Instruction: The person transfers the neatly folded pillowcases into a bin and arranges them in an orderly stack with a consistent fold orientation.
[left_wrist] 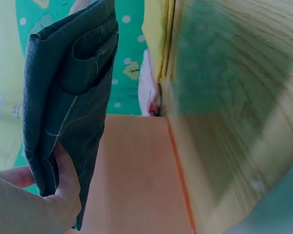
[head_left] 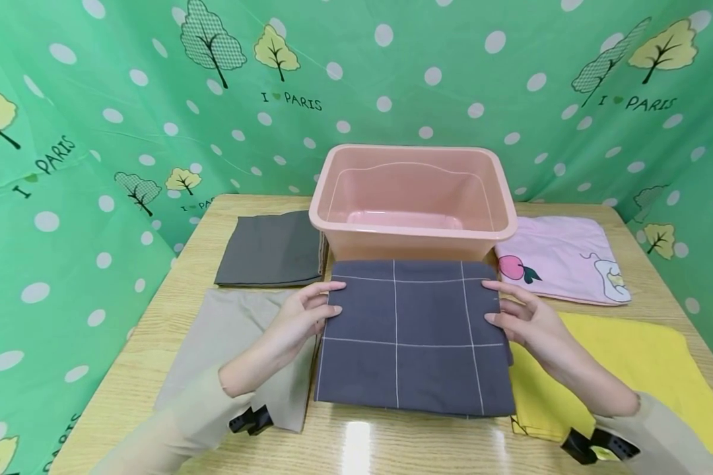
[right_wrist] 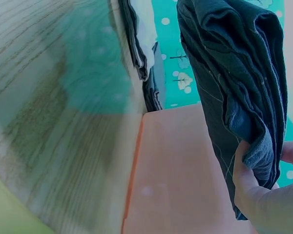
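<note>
A dark blue-grey folded cloth [head_left: 416,336] with a white grid pattern is held up off the table in front of the pink bin. My left hand [head_left: 297,320] pinches its left edge, and my right hand [head_left: 525,326] pinches the right edge. Both wrist views show the folded layers from the side, with thumb and fingers on opposite faces of the cloth [left_wrist: 71,92]. In the right wrist view the stack of folds [right_wrist: 239,87] looks thick. The pink plastic bin [head_left: 416,234] stands behind the cloth, and no contents show in its visible interior.
At the left lie a folded dark grey cloth [head_left: 273,251] and a folded beige-grey cloth [head_left: 196,343]. A pink printed cloth [head_left: 561,251] and a yellow cloth [head_left: 636,356] lie at the right. The wooden table [head_left: 136,389] is backed by a green dotted curtain [head_left: 386,79].
</note>
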Demonstrator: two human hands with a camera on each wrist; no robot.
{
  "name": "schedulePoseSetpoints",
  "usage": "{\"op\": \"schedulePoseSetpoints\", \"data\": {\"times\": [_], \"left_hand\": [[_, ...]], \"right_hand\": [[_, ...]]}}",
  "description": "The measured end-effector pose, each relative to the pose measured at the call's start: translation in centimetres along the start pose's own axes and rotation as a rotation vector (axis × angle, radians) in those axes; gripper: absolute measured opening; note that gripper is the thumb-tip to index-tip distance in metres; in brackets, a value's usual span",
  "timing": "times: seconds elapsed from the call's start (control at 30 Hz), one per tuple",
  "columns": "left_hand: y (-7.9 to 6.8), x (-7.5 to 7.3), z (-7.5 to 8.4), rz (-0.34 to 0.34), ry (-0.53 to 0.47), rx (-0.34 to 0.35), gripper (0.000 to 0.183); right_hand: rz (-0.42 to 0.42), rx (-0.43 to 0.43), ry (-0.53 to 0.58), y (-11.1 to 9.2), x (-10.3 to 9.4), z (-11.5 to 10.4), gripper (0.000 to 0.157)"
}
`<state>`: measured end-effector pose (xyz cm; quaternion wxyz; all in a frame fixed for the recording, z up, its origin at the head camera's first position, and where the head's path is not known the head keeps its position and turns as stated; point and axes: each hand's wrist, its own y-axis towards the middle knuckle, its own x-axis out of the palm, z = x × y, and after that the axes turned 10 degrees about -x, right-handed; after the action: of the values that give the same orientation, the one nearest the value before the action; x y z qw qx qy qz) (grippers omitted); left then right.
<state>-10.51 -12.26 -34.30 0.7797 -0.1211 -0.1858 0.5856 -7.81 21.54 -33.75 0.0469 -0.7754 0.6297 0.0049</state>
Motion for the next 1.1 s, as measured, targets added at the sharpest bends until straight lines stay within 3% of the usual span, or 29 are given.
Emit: {"op": "schedulePoseSetpoints", "data": {"times": [0.2,0.43,0.63,1.1], "left_hand": [[-0.4,0.1,0.7,-0.016,-0.027,0.021,0.041],[-0.7,0.2,1.6,0.014,-0.018,0.051,0.039],[-0.8,0.3,2.3,0.024,-0.041,0.059,0.038],[-0.5,0.6,4.8,0.007,-0.078,0.121,0.04]], "right_hand": [[-0.001,-0.069,0.049,-0.2,0.0,-0.6,0.048],[0.009,-0.133,0.055,-0.1,-0.2,-1.5,0.046],[0.005,-0.183,0.128,0.2,-0.4,-2.1,0.045],[0.039,-0.228,0.168,1.3,-0.9,-4.3,0.047]]}}
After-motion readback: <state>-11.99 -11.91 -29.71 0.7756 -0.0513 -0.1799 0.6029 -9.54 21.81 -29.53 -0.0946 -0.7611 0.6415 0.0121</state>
